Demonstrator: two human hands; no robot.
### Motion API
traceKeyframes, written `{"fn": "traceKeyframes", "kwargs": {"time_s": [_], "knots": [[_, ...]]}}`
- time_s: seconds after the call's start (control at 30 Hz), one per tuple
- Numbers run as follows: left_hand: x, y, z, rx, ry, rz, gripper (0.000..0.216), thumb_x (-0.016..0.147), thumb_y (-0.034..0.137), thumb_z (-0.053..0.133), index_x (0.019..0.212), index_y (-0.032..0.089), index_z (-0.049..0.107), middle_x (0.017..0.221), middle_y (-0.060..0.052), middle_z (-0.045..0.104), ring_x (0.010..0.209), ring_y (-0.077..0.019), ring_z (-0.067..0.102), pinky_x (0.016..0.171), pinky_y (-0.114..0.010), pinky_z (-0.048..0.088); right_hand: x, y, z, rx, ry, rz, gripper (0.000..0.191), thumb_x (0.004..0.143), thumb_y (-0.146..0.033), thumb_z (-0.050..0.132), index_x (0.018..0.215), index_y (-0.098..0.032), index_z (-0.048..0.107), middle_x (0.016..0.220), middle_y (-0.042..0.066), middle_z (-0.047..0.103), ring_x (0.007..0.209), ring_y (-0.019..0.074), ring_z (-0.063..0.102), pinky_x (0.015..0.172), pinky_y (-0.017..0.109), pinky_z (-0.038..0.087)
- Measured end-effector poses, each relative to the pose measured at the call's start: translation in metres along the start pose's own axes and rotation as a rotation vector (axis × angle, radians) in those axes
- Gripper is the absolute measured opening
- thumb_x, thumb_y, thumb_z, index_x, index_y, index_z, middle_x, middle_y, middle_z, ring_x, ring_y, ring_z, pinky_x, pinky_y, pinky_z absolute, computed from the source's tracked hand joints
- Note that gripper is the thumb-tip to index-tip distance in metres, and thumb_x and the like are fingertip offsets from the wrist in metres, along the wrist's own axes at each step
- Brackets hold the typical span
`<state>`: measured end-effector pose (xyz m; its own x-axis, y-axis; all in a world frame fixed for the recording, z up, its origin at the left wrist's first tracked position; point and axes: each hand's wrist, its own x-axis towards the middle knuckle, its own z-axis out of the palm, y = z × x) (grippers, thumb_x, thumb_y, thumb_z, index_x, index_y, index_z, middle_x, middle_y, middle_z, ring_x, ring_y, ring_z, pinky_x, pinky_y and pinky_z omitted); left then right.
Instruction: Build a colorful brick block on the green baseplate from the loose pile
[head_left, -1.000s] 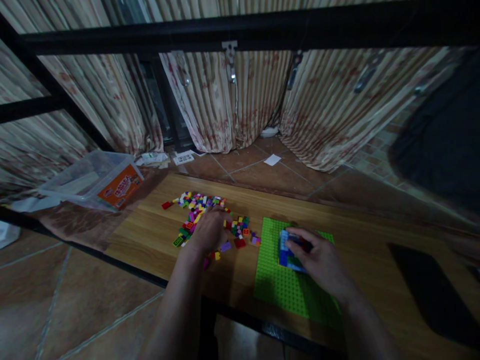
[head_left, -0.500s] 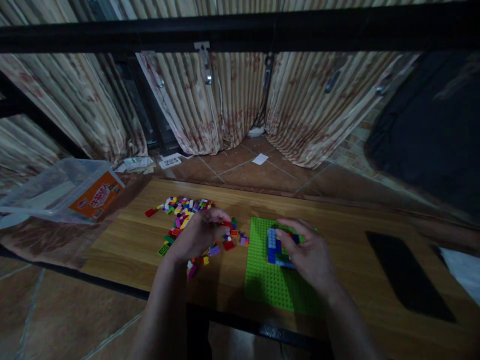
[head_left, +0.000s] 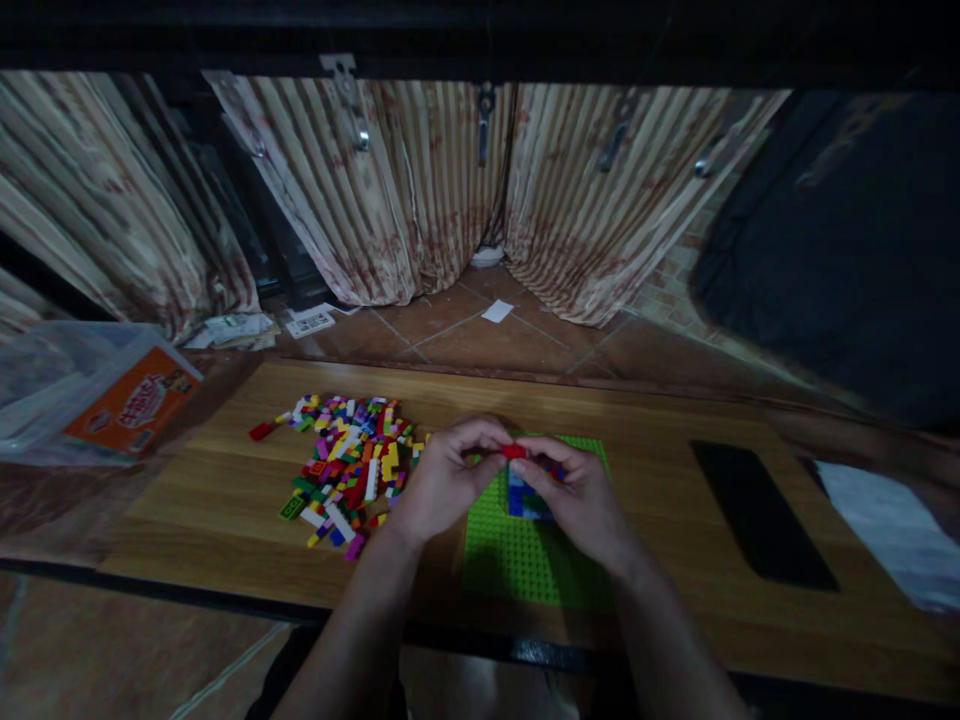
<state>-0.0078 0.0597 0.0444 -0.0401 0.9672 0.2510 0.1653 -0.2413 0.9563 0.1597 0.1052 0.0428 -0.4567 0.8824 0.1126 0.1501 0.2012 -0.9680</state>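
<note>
Between the fingertips of my two hands is a small red toy brick (head_left: 514, 452). My left hand (head_left: 454, 475) pinches it from the left, and my right hand (head_left: 574, 490) grips it from the right. Both hands are over the green baseplate (head_left: 517, 570). Just beneath them a structure of blue bricks (head_left: 523, 500) stands on the plate, partly covered by my right hand. To the left of my left hand lies a spread pile of loose coloured bricks (head_left: 352, 460) on the wooden table.
A black flat panel (head_left: 761, 515) lies on the table's right side, with a white sheet (head_left: 885, 530) beyond it. At far left stands a clear plastic bin (head_left: 45, 400) with an orange label. Curtains (head_left: 420, 200) hang behind the tiled floor.
My left hand has moved right from the brick pile to meet my right hand, bringing a red brick. My right hand has lifted off the blue structure. The view has shifted slightly right.
</note>
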Motion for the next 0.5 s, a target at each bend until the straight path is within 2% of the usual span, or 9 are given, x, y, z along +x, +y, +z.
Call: {"fn": "traceKeyframes", "kwargs": {"time_s": [0.1, 0.17, 0.3, 0.5], "knots": [[0.002, -0.004, 0.006, 0.075, 0.062, -0.042, 0.028, 0.083, 0.015, 0.059, 0.110, 0.018, 0.064, 0.102, -0.006, 0.069, 0.088, -0.0145, 0.066, 0.082, -0.028, 0.053, 0.003, 0.006, -0.016, -0.101, 0.130, 0.058, 0.032, 0.076, -0.042, 0.067, 0.101, -0.022, 0.072, 0.098, 0.005, 0.073, 0.087, 0.0207, 0.066, 0.081, 0.037, 0.051], [0.004, -0.008, 0.008, 0.133, 0.111, -0.109, 0.031, 0.082, 0.014, 0.057, 0.113, 0.017, 0.063, 0.105, -0.007, 0.070, 0.091, -0.0157, 0.066, 0.083, -0.030, 0.053, 0.005, 0.011, -0.025, -0.212, 0.191, 0.094, 0.032, 0.076, -0.041, 0.067, 0.101, -0.022, 0.073, 0.104, 0.007, 0.072, 0.093, 0.0227, 0.065, 0.086, 0.039, 0.050], [0.005, -0.018, 0.013, 0.196, 0.171, -0.217, 0.034, 0.082, 0.011, 0.054, 0.115, 0.014, 0.062, 0.109, -0.009, 0.070, 0.096, -0.0178, 0.067, 0.089, -0.033, 0.053, 0.006, 0.021, -0.033, -0.370, 0.142, 0.093, 0.027, 0.077, -0.038, 0.066, 0.099, -0.023, 0.073, 0.107, 0.007, 0.069, 0.097, 0.0226, 0.063, 0.090, 0.040, 0.047], [0.001, -0.030, 0.022, 0.244, 0.092, -0.211, 0.037, 0.085, 0.015, 0.052, 0.121, 0.018, 0.060, 0.114, -0.008, 0.069, 0.100, -0.0184, 0.066, 0.091, -0.035, 0.053, 0.010, 0.030, -0.024, -0.454, 0.071, 0.025, 0.021, 0.077, -0.034, 0.066, 0.095, -0.026, 0.074, 0.104, 0.006, 0.066, 0.100, 0.0228, 0.059, 0.093, 0.042, 0.044]]}}
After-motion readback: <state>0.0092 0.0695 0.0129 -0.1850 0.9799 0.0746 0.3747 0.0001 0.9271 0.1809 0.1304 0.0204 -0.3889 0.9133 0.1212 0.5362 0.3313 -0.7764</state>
